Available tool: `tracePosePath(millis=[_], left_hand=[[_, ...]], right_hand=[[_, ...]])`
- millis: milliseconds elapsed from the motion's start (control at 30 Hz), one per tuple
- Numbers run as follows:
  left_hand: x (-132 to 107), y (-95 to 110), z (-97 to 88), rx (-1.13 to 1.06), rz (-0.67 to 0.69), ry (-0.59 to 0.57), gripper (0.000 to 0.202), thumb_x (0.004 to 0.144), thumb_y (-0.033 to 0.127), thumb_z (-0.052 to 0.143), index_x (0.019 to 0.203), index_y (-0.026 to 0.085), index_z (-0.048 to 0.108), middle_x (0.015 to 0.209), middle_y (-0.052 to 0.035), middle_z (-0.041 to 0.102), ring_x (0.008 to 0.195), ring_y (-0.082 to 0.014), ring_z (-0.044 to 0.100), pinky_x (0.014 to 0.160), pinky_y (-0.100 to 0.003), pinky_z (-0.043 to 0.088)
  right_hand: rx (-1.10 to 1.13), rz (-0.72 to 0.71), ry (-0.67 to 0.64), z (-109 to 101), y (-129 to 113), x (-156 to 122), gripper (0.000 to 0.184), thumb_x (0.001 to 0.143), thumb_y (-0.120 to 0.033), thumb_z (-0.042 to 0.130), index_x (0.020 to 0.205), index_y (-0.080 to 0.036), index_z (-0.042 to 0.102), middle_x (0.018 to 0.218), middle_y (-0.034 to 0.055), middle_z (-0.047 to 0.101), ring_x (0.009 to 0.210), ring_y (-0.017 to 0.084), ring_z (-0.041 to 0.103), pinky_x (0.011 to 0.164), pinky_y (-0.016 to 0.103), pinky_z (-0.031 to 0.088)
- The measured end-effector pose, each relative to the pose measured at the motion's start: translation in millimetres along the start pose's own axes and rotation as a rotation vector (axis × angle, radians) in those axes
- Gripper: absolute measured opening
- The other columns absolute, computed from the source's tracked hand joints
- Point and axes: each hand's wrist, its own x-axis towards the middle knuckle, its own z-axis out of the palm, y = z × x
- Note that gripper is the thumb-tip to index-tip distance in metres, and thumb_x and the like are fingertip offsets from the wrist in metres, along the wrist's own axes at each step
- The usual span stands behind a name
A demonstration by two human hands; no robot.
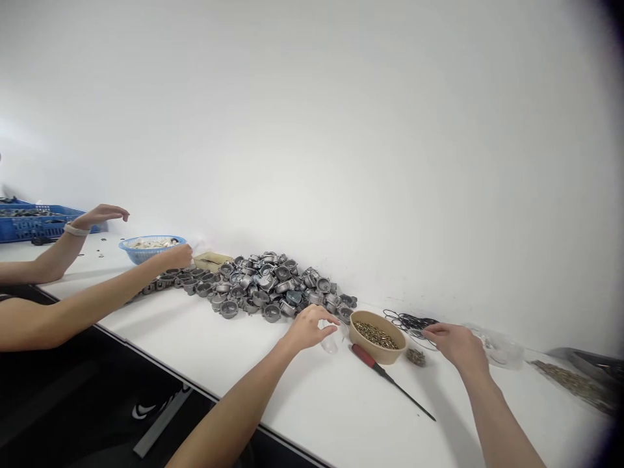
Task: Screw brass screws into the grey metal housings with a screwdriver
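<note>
While the left hand (pixel 309 328) is resting half-closed on a small clear plastic piece (pixel 330 343), its grip's hold impossible to tell, the right hand (pixel 455 344) is hovering spread and empty, with thin black rubber rings (pixel 409 320) lying just beyond its fingertips and the tan bowl of brass screws (pixel 377 354) sitting between both hands.

Assembly workshop: white bench (pixel 312 403), heap of grey metal parts (pixel 263 289), bowl of screws (pixel 377 337), screwdriver (pixel 385 376).
</note>
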Motion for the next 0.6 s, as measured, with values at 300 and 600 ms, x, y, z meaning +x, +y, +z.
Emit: tracePosePath(millis=[300,600], left_hand=[[-1,3,-1.5,-0.006,-0.013,-0.011,0.016,0.098,0.032,0.066,0.105,0.018,0.072,0.11,-0.0066,0.071,0.114,-0.0227,0.063,0.104,-0.047,0.051],[-1,0,0.6,0.013,-0.038,-0.02,0.018,0.098,0.032,0.065,0.106,0.018,0.071,0.112,-0.0067,0.07,0.111,-0.0225,0.063,0.102,-0.046,0.052]], right_hand=[[0.033,0.05,-0.002,-6,-18,-7,0.036,0.071,-0.056,0.06,0.08,-0.026,0.078,0.088,0.008,0.078,0.089,0.036,0.069,0.073,0.045,0.051],[0.149,-0.477,-0.347,58,-88,-48,0.033,0.081,-0.049,0.06,0.095,-0.029,0.082,0.107,0.0036,0.079,0.098,0.028,0.072,0.087,0.038,0.053]])
